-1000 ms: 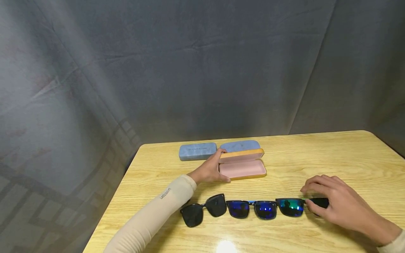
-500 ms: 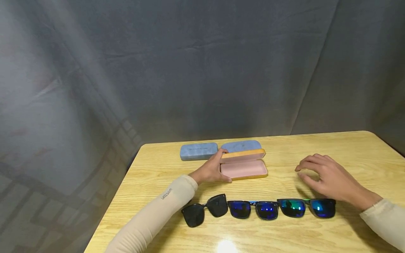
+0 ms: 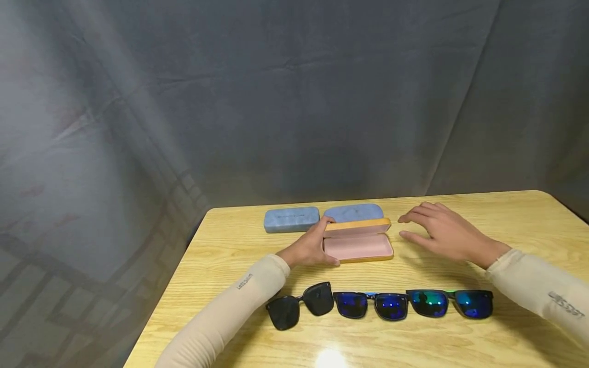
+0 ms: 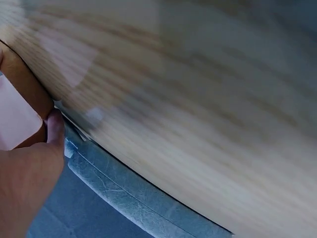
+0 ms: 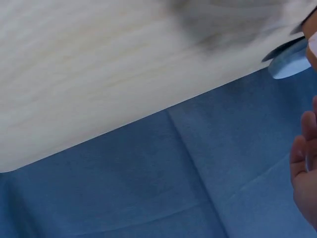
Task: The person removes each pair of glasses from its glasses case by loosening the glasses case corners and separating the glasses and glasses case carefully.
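Note:
My left hand [image 3: 309, 248] grips the left end of an orange glasses case [image 3: 356, 226] with pink lining, lid raised. In the left wrist view, the thumb or a finger of that hand [image 4: 32, 173] presses against the case's corner [image 4: 30, 87]. Just right of the case, my right hand [image 3: 444, 232] hovers over the table with fingers loosely bent, holding nothing. Nearer the front lie three pairs of sunglasses in a row: a dark pair [image 3: 284, 313], a blue-lensed pair [image 3: 391, 306] and a green-blue mirrored pair [image 3: 429, 303].
Behind the orange case lies a blue glasses case [image 3: 353, 211], partly hidden by its lid. Another blue glasses case [image 3: 291, 220] sits to its left, shut. A grey cloth [image 3: 322, 102] hangs beyond the back edge of the wooden table [image 3: 497, 220].
My right hand has left the mirrored sunglasses at the right and moved back and left toward the orange case. My left hand keeps its grip on the case.

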Motion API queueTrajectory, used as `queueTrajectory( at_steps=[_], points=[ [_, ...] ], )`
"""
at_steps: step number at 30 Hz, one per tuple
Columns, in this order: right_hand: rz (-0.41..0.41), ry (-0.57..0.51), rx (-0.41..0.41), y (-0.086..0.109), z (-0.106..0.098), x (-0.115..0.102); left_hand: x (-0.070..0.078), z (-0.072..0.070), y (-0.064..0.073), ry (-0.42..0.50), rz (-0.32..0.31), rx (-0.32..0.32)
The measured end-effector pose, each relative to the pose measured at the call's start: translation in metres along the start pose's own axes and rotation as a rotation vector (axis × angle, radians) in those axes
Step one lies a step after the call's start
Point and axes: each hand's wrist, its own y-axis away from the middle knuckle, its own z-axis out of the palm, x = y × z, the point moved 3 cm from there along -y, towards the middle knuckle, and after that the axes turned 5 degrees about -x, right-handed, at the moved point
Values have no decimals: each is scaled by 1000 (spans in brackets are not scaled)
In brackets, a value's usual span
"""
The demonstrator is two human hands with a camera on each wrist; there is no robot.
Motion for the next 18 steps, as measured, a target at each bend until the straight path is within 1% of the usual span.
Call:
queueTrajectory(
  at_steps=[4,9,13,16,18],
  points=[
    [33,-82,-71,-17,6,-4,1,1,1,-1,-1,0],
    [26,-178,-164,-34,14,-10,4,1,0,-40,12,-2],
    [32,-238,-284,-49,20,-11,5,0,-2,-69,25,16],
    [62,-313,-382,-56,27,-10,5,0,-2,-91,48,25],
    [101,-380,-447,-59,32,-10,4,0,-2,-108,67,29]
  ],
)
